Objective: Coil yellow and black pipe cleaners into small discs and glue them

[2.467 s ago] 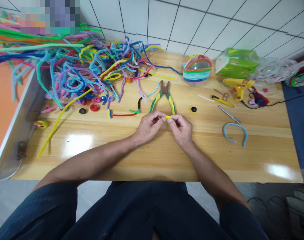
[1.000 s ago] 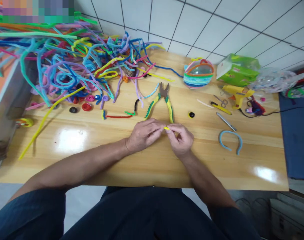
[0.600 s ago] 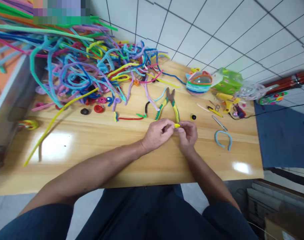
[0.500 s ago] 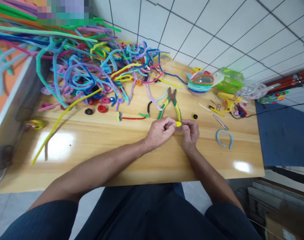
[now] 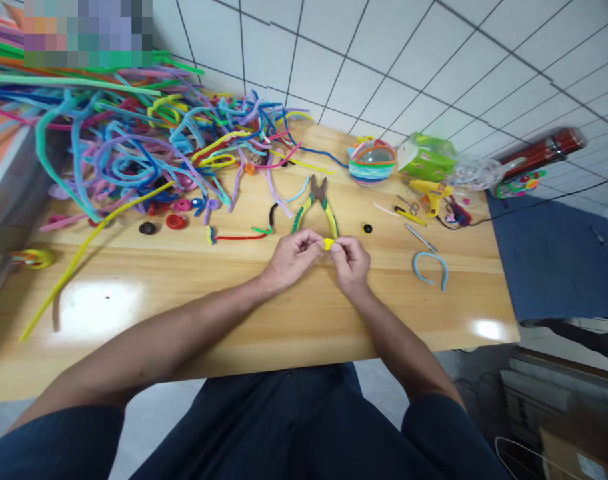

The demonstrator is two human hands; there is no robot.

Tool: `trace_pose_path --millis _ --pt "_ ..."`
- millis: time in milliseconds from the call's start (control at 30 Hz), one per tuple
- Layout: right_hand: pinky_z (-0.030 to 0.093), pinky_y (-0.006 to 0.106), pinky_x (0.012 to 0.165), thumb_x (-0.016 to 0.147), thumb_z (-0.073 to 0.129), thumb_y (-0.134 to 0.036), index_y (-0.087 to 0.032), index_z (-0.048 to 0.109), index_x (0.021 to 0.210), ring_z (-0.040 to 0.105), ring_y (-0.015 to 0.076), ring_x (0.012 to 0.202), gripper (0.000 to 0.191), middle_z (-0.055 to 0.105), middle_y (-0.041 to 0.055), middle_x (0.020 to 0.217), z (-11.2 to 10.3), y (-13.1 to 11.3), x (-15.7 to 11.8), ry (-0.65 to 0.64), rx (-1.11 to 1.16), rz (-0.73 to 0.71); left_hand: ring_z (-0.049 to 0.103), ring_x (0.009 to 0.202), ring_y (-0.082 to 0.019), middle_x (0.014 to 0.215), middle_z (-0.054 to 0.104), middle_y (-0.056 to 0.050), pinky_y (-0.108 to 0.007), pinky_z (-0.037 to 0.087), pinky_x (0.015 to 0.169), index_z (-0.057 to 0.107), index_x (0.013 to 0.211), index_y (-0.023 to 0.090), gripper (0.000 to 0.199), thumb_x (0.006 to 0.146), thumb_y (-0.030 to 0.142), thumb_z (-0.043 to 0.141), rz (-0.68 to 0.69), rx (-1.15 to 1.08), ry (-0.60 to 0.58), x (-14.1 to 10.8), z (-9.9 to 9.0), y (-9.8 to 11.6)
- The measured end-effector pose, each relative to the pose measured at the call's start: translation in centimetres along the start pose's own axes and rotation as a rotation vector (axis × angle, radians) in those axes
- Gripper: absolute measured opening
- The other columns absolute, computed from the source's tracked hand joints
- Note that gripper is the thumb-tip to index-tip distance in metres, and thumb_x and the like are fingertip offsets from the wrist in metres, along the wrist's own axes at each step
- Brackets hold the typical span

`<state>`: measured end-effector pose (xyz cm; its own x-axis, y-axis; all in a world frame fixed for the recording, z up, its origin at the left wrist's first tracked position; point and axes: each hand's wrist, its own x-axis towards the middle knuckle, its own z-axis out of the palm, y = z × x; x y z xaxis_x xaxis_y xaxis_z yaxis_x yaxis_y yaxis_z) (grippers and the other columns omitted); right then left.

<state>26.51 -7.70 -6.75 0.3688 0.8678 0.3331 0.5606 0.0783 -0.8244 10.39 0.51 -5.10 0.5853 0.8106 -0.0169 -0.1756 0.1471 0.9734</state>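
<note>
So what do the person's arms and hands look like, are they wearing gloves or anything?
No gloves. The left hand and the right hand are both bare, with no rings, watch or bracelet that can be seen. The forearms are bare too. Dark navy short sleeves begin near the bottom edge of the picture, matching the dark navy clothing over the lap.

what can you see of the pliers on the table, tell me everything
The pliers lie flat on the wooden table, just beyond the person's hands and untouched. The dark, dull metal head points away toward the tiled wall; the two handles spread open toward the person in a V. The grips look like yellow and green rubber or plastic. The right handle's end sits close to the small yellow piece pinched between the left hand and right hand. A pale blue pipe cleaner lies beside the head.
</note>
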Motion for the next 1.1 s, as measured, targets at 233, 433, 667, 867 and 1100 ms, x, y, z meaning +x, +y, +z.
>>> trace_pose_path --millis 233,433,667,867,1100 --pt "0.043 0.028 0.059 0.1 0.061 -0.039 -0.023 0.063 0.086 0.053 0.0125 0.057 0.021 0.061 -0.0046 0.067 -0.4 -1.4 0.8 -0.063 0.095 0.017 0.052 0.058 -0.009 0.071 0.067 0.001 -0.023 0.043 0.056 0.073 0.084 0.016 0.042 0.091 0.057 0.08 0.067 0.139 -0.008 -0.3 -0.1 0.0" --pt "0.037 0.026 0.054 0.099 0.061 -0.038 -0.023 0.064 0.087 0.046 0.0107 0.054 0.02 0.057 -0.0057 0.064 -0.6 -2.0 1.0 -0.087 0.135 0.028 0.05 0.052 -0.008 0.068 0.068 0.001 -0.021 0.04 0.051 0.072 0.085 0.016 0.044 0.089 0.058 0.082 -0.004 0.134 0.041 -0.4 -0.2 0.3" --pt "0.036 0.026 0.051 0.096 0.064 -0.035 -0.022 0.067 0.089 0.046 0.0103 0.052 0.014 0.061 -0.0049 0.066 -0.6 -2.0 1.0 -0.092 0.146 0.073 0.05 0.05 -0.007 0.066 0.066 0.002 -0.021 0.04 0.049 0.07 0.082 0.017 0.043 0.086 0.057 0.085 -0.063 0.077 0.092 -0.1 -0.1 0.6" --pt "0.036 0.026 0.052 0.096 0.066 -0.034 -0.022 0.067 0.085 0.045 0.0098 0.052 0.017 0.058 -0.0053 0.064 -0.5 -1.9 0.8 -0.1 0.122 0.058 0.05 0.053 -0.008 0.068 0.066 0.001 -0.023 0.042 0.053 0.071 0.086 0.017 0.046 0.088 0.06 0.083 -0.044 0.079 0.037 -0.2 -0.1 0.7" --pt "0.036 0.027 0.052 0.098 0.065 -0.037 -0.023 0.066 0.083 0.043 0.0105 0.052 0.021 0.055 -0.0058 0.061 -0.5 -1.7 0.7 -0.125 0.102 0.076 0.052 0.058 -0.009 0.072 0.068 0.001 -0.024 0.046 0.06 0.072 0.087 0.017 0.042 0.091 0.058 0.081 0.007 0.11 0.022 -0.2 -0.2 0.3"
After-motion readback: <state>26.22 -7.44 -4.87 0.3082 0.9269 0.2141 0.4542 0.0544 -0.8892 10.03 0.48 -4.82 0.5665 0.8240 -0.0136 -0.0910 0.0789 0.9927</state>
